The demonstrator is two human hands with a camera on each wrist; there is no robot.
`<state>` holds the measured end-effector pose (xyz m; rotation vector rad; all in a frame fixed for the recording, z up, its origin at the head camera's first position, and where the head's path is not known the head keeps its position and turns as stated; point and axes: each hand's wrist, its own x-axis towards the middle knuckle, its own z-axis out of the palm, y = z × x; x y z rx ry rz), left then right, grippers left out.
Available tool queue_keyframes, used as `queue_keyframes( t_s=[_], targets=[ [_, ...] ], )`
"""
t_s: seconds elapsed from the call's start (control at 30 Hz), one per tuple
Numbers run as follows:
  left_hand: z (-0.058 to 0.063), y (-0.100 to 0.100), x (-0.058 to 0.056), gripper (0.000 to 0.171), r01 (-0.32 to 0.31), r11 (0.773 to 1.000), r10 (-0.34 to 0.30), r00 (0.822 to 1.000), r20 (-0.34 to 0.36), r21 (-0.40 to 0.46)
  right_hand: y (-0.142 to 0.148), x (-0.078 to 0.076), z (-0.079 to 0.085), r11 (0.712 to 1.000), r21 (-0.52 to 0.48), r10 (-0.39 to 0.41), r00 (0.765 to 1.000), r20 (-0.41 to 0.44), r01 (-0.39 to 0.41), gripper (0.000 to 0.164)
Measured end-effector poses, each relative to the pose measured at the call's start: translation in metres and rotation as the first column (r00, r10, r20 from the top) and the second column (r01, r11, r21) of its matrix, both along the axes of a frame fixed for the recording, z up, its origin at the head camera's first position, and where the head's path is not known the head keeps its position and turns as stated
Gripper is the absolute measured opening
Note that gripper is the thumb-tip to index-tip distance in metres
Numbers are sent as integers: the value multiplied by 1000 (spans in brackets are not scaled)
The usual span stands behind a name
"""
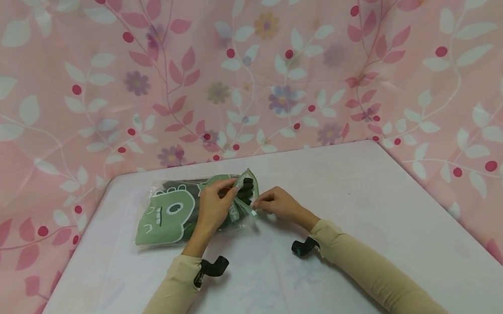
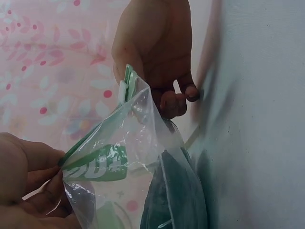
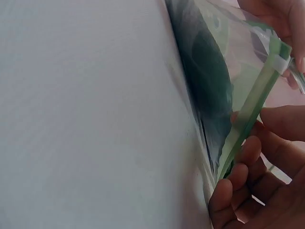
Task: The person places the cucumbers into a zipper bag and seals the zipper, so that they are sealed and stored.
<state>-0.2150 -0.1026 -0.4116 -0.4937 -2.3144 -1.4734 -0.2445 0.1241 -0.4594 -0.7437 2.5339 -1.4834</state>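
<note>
A clear plastic zip bag (image 1: 166, 218) with a green cartoon print lies toward the back left, its mouth facing right. Something dark (image 3: 205, 71) is inside; its kind is hidden by the print. My left hand (image 1: 214, 203) pinches one green zip strip of the mouth between thumb and fingers, holding it raised, as the left wrist view also shows. At the mouth's other side, my right hand (image 1: 281, 205) grips the opposite green strip (image 3: 250, 109) between thumb and curled fingers. A white slider (image 3: 280, 63) sits at the strip's end. The mouth gapes between the hands.
The bag rests on a table with a white cover (image 1: 356, 248). A pink floral cloth (image 1: 244, 77) hangs behind and at both sides of the table. Small black wrist cameras (image 1: 215, 266) stick out from both sleeves.
</note>
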Motion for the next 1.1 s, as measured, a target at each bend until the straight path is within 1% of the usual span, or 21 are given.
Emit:
queue_keyframes(
  t_s=[0.13, 0.33, 0.5, 0.57, 0.63, 0.73, 0.8, 0.87, 0.97, 1.1],
  targets=[
    [-1, 2, -1, 23, 18, 1000, -18, 1000, 5, -6, 6, 1, 0, 1000, 2, 30, 999, -32, -30, 17],
    [-1, 3, 1, 24, 29, 1000, -29, 999, 17, -10, 10, 4, -1, 998, -9, 56, 996, -67, -57, 20],
    [-3, 4, 2, 25, 34, 999, -34, 999, 26, -7, 11, 16, 5, 998, -45, 44, 996, -74, -47, 19],
    [-4, 4, 2, 25, 39, 999, -39, 999, 26, -10, 11, 23, 7, 997, -69, 38, 998, -48, -41, 18],
    [-5, 4, 2, 24, 52, 999, -51, 998, 27, -14, 9, 29, 8, 997, -62, 39, 999, -25, -40, 21],
    [-6, 4, 3, 22, 75, 997, -74, 997, 38, -27, 6, 35, 9, 999, 4, 45, 999, -12, -45, 23],
    [-6, 4, 3, 22, 87, 995, -85, 995, 47, -39, 3, 37, 9, 998, 55, 42, 999, -19, -41, 23],
    [-6, 4, 3, 22, 100, 993, -96, 993, 61, -56, 2, 40, 12, 997, 73, 38, 999, -4, -38, 20],
    [-5, 5, 3, 23, 128, 987, -121, 990, 78, -93, 1, 42, 14, 996, 73, 40, 997, 58, -44, 14],
    [-5, 7, 3, 26, 171, 978, -160, 982, 101, -118, 2, 44, 16, 998, 33, 54, 983, 178, -60, 11]
  ],
)
